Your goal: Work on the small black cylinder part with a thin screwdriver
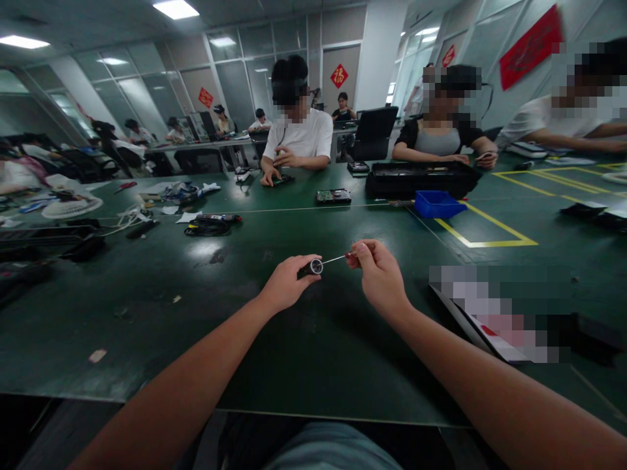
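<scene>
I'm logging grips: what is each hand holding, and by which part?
Left hand: a black cylinder with silvery rim, by its sides. Right hand: a thin metal-shafted tool, by its reddish handle.

One legible character ahead of you: gold 福 on the red diamond sign (339, 76), centre back. Left diamond (205, 97), right diamond (448, 55) and red banner (531, 49) you can't read; too blurred.
</scene>
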`<state>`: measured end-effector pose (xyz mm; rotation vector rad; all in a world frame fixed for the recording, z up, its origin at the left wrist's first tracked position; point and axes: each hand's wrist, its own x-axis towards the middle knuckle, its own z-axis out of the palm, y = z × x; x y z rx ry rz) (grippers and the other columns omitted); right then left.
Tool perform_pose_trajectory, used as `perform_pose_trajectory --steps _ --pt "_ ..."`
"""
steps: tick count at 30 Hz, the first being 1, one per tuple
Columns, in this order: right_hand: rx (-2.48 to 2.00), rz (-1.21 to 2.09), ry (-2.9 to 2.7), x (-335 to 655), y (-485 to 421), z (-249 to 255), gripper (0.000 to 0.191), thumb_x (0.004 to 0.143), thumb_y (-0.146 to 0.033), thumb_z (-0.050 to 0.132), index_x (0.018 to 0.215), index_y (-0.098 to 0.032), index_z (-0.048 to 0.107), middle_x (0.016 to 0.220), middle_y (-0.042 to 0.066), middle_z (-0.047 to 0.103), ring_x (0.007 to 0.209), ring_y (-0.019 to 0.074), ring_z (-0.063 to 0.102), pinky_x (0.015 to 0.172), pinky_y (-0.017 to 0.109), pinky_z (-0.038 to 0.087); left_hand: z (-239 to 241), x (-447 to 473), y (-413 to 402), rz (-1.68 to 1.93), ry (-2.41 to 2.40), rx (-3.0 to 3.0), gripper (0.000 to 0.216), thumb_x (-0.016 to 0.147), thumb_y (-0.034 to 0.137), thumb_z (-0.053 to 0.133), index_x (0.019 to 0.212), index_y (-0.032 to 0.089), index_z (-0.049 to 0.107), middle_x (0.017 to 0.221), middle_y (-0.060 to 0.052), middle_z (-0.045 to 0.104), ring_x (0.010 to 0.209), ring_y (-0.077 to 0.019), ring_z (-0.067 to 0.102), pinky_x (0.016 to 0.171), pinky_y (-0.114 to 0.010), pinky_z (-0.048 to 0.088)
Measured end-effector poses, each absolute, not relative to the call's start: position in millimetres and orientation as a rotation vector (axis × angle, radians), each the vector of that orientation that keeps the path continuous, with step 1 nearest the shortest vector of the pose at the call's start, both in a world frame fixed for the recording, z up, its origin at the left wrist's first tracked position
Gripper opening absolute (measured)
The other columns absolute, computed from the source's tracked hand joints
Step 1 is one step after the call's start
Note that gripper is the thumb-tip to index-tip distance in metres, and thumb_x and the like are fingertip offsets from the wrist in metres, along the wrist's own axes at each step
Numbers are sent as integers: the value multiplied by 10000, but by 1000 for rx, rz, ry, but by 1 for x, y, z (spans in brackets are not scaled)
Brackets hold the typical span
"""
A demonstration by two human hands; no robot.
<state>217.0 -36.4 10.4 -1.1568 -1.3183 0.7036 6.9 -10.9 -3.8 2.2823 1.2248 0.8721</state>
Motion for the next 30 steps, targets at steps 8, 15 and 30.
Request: perform_pose_trajectory --steps 8,15,30 --pt "-1183 691 -1357 217 -38 13 283 970 -470 516 946 -208 622 816 41 695 750 193 650 723 355 508 -5 6 -11 867 1216 2309 404 888 262 707 1287 239 643 1228 -56 696 1147 -251 621 1022 -419 458" --pt "-1313 571 -1447 218 -42 21 385 903 -559 617 738 -211 622 599 -13 608 524 135 517 532 285 376 -5 6 -11 855 1211 2294 393 887 239 704 1276 237 650 1236 -62 691 1155 -250 620 1036 -422 454" --pt "-1209 597 -1588 216 -47 20 182 954 -344 498 941 -222 633 732 5 652 690 186 623 649 317 441 -4 6 -11 845 1209 2256 376 884 223 707 1256 235 660 1192 -44 699 1121 -230 630 1002 -384 460"
